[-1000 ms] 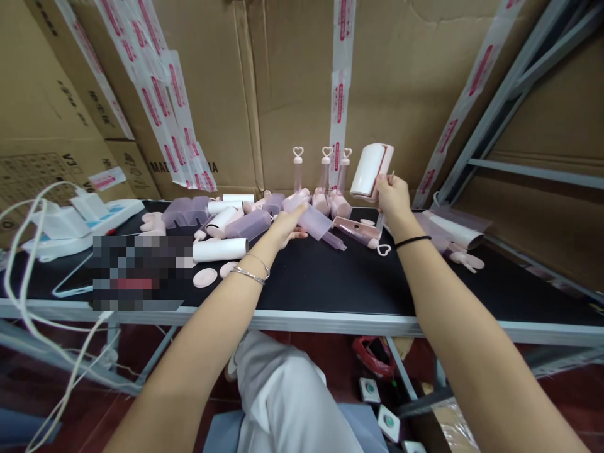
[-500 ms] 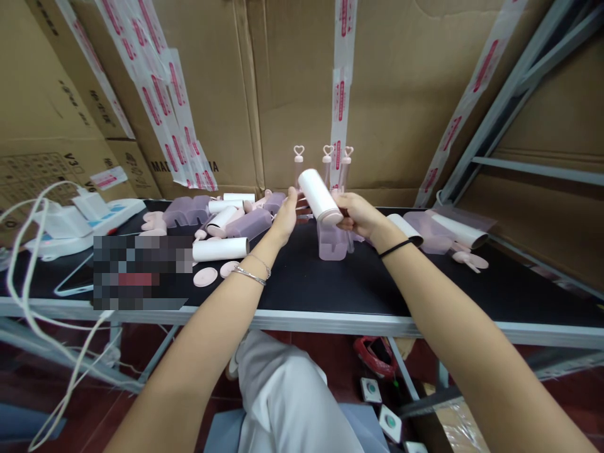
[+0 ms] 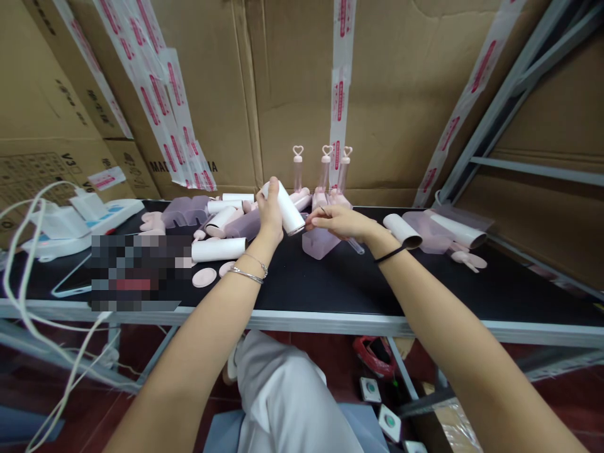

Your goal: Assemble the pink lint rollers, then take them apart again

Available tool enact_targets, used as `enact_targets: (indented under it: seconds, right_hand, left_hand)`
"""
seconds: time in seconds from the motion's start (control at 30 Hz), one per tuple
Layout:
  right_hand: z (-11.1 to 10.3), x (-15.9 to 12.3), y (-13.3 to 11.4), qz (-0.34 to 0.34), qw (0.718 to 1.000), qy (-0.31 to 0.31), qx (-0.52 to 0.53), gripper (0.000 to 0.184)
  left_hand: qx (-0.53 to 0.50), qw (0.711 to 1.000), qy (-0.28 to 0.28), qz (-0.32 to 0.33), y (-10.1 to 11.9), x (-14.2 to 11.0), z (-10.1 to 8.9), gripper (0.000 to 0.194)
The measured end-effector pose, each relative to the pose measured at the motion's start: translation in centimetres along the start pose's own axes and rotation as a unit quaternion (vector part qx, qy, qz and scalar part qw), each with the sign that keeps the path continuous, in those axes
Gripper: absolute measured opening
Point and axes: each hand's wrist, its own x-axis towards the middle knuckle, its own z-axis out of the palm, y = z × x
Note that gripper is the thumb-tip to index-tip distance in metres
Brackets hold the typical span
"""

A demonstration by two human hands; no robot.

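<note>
My left hand (image 3: 270, 212) is wrapped around a white cylindrical tube (image 3: 290, 211), tilted with its lower end toward the right. Close to that lower end, my right hand (image 3: 337, 221) has its fingers stretched out and loosely bent, with nothing visible gripped in them. Under the right hand lies a translucent pinkish-purple plastic tray (image 3: 321, 244), partly covered by the fingers. A slim clear tube (image 3: 356, 245) rests beside it. Behind the hands stand clear tubes with pink heart-shaped tops (image 3: 326, 160).
To the left lie more white tubes (image 3: 219, 250), purple trays (image 3: 186, 212) and pink discs (image 3: 204, 277). Further white tubes (image 3: 402, 230) and pink parts (image 3: 469, 260) lie at right. A power strip (image 3: 111, 217) with white cables is far left. Cardboard (image 3: 292, 82) backs the table.
The white tube has passed from my right hand to my left and moved left. My right hand has let go of it and shifted slightly left. The tray below has turned.
</note>
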Motion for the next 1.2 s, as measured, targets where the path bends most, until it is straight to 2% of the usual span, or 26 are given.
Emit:
enact_targets:
  seconds: [0.1, 0.2, 0.27, 0.37, 0.5, 0.67, 0.83, 1.0, 1.2]
  right_hand:
    - [-0.5, -0.2, 0.0, -0.012, 0.985, 0.062, -0.158, 0.015]
    - [-0.9, -0.3, 0.3, 0.009, 0.951, 0.125, -0.283, 0.021]
    - [-0.9, -0.2, 0.6, -0.018, 0.935, 0.175, -0.309, 0.022]
    - [-0.3, 0.0, 0.6, -0.082, 0.933, 0.225, -0.268, 0.018]
    - [0.7, 0.0, 0.0, -0.142, 0.939, 0.236, -0.205, 0.030]
    - [0.7, 0.0, 0.2, -0.156, 0.936, 0.235, -0.209, 0.044]
    - [0.0, 0.1, 0.4, -0.168, 0.935, 0.219, -0.222, 0.041]
    - [-0.4, 0.3, 0.6, -0.192, 0.916, 0.261, -0.235, 0.034]
    - [-0.5, 0.4, 0.9, -0.201, 0.909, 0.246, -0.271, 0.031]
  left_hand:
    - [0.015, 0.999, 0.049, 0.009, -0.1, 0.3, -0.2, 0.052]
    - [0.038, 0.999, 0.035, 0.010, -0.2, 0.2, -0.3, 0.050]
    - [0.061, 0.998, 0.011, 0.022, -0.2, 0.0, -0.3, 0.051]
    - [0.103, 0.992, -0.038, 0.068, -0.6, -0.4, -0.2, 0.053]
    - [0.132, 0.975, -0.137, 0.112, -1.1, -1.2, 0.0, 0.052]
    - [0.107, 0.963, -0.235, 0.080, -1.8, -1.6, 0.1, 0.050]
    - [0.133, 0.950, -0.268, 0.086, -1.4, -1.2, -0.2, 0.045]
    - [0.165, 0.930, -0.302, 0.125, -0.4, -1.3, -0.4, 0.049]
    - [0.212, 0.912, -0.304, 0.174, 0.3, -1.7, -0.5, 0.047]
